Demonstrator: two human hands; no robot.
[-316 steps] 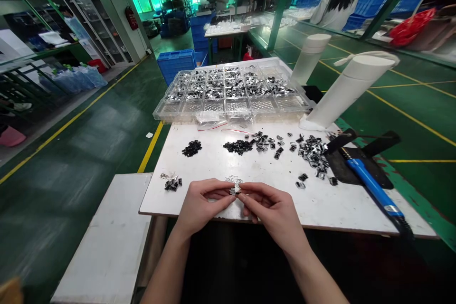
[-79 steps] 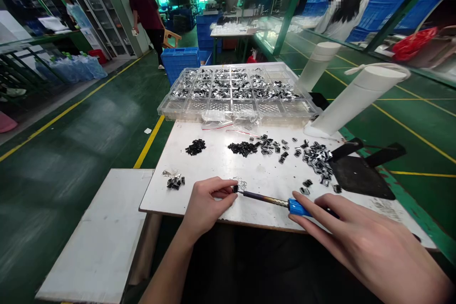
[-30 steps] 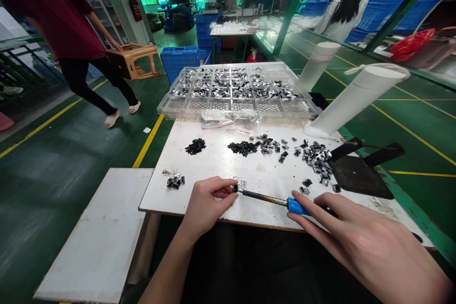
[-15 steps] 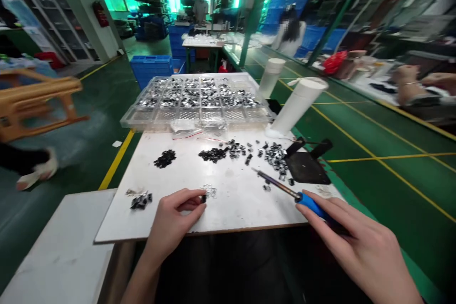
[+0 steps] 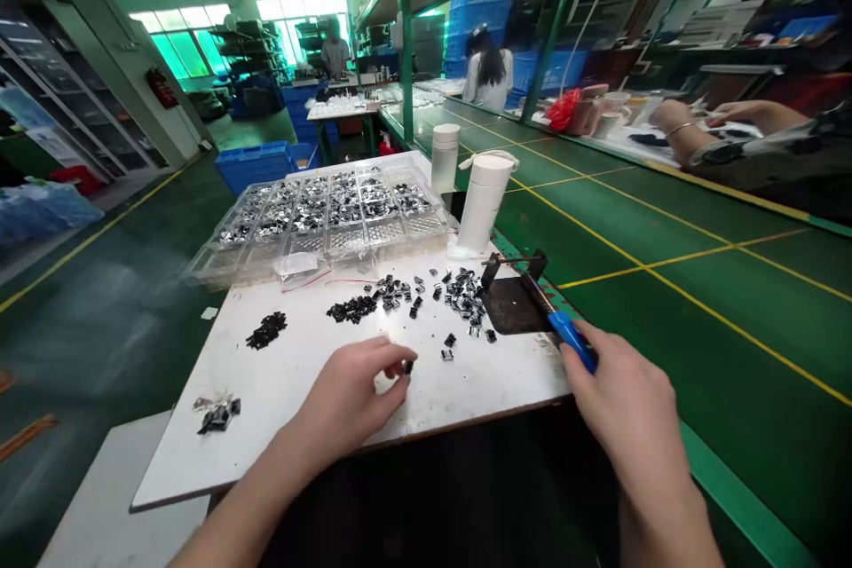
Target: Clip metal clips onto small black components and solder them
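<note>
Between thumb and fingertips, my left hand [image 5: 363, 386] pinches a small black part [image 5: 408, 366] above the front of the white board [image 5: 319, 373]. My right hand [image 5: 622, 390] grips the blue handle of a soldering iron [image 5: 572, 339] at the board's right edge. The iron's metal shaft lies over the black stand [image 5: 516, 303], its tip hard to make out there. Loose black-and-silver parts [image 5: 466, 295] are scattered left of the stand. Black pieces form piles at the centre [image 5: 352, 310] and left [image 5: 267, 330], with another small pile [image 5: 219, 415] near the front left.
Behind the piles sits a clear compartment tray [image 5: 333, 213] full of small metal parts. Two white cylinders [image 5: 484, 200] stand at the back right. Across the green surface at right, another person's hands [image 5: 679, 129] are at work. Blue crates [image 5: 256, 167] stand beyond the tray.
The view has shifted and turned right. My right hand has brought the iron from over the loose parts to the black stand. My left hand still pinches the small black part.
</note>
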